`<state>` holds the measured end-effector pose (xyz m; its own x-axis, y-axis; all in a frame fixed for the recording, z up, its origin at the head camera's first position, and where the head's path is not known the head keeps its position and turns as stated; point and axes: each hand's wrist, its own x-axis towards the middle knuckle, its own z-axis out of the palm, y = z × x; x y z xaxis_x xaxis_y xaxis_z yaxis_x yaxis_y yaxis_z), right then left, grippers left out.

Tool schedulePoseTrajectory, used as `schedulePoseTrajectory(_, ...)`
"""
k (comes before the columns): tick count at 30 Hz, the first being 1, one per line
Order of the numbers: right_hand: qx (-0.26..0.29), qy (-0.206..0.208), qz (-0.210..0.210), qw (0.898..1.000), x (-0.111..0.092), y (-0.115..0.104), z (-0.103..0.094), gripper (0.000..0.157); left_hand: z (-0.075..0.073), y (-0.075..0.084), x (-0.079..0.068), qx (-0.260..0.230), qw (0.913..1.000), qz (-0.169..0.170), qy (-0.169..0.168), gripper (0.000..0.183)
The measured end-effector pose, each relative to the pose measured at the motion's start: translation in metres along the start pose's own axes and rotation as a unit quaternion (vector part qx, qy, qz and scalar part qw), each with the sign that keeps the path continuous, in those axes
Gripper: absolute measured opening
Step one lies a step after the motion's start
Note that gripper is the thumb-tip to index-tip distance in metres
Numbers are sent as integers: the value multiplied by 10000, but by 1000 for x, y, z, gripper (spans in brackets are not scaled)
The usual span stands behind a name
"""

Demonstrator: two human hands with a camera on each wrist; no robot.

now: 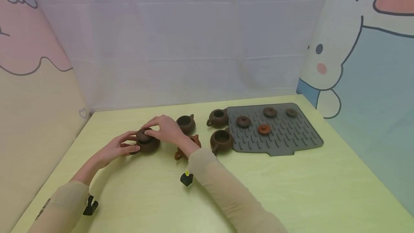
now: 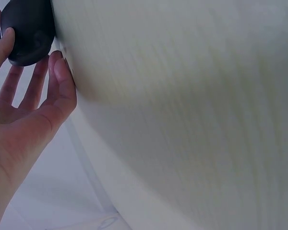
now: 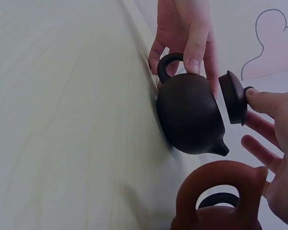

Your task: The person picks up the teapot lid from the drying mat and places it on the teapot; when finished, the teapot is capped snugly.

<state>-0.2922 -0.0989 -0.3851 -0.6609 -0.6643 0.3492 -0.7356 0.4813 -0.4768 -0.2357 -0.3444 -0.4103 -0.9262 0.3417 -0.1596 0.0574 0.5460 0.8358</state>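
In the head view a dark brown teapot (image 1: 151, 147) stands at the left of the table. My left hand (image 1: 111, 151) steadies it at the handle side, thumb on its shoulder and fingers round the far side, as the right wrist view shows. My right hand (image 1: 167, 129) pinches the knob of a dark lid (image 3: 234, 98) between thumb and fingers. A narrow gap parts the lid from the teapot's mouth, and the lid is a little tilted against it. The spout (image 3: 220, 148) points away from my left hand.
A reddish teapot (image 1: 196, 140) sits partly behind my right forearm. Three dark lidless teapots stand nearby: one behind it (image 1: 185, 124), two (image 1: 218, 118) beside the grey mat (image 1: 281, 148). On the mat lie three dark lids (image 1: 243, 121) and one reddish lid (image 1: 264, 129).
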Motion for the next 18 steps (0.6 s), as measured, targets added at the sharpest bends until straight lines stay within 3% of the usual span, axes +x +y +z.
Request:
schedulePoseTrajectory(9,-23,-350,313,9989,0,6,9,25,1,2,1,39,10000,-31,-26,63)
schedulePoseTrajectory(18,-36,-425,326,9986,0,5,10,26,1,-1,3,89,9999,-70,24,63)
